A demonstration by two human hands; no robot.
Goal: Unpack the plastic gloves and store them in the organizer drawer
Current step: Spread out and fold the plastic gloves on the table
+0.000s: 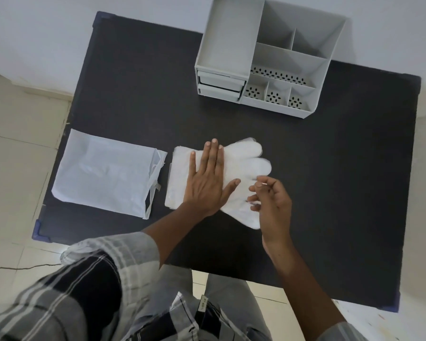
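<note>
A stack of thin white plastic gloves lies flat in the middle of the black table, finger ends pointing right. My left hand presses flat on the stack, fingers spread. My right hand hovers at the stack's lower right edge, with thumb and fingertips pinched on a thin glove layer. The torn white wrapper bag lies flat to the left. The grey organizer stands at the table's far side, its two small drawers closed on the lower left.
The organizer has several open-top compartments, some with perforated floors. The table has blue corner guards and stands on a pale tiled floor beside a white wall. My checked shirt fills the lower left of the view.
</note>
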